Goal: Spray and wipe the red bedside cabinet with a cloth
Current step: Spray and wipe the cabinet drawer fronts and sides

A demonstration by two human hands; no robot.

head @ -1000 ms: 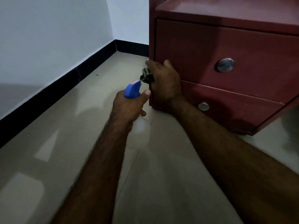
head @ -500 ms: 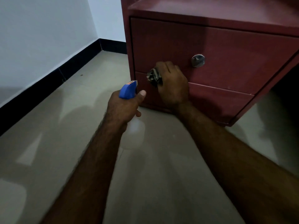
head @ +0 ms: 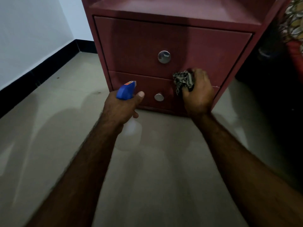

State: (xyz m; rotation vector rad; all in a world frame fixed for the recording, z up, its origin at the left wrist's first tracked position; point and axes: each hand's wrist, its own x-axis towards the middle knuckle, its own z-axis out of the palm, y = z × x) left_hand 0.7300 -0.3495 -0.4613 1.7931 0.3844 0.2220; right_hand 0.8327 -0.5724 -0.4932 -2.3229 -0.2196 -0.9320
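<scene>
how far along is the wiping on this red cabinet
Roughly midway. Done: the cloth has crossed the drawer fronts from the left edge of the cabinet to the right. In hand: the right hand grips it where the two drawers meet; the left hand holds the spray bottle towards the lower drawer. Left: probably the shelf top; no wet marks show.

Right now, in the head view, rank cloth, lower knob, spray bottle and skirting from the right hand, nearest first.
1. cloth: in the right hand
2. lower knob: just left
3. spray bottle: farther left, in the left hand
4. skirting: far left
</scene>
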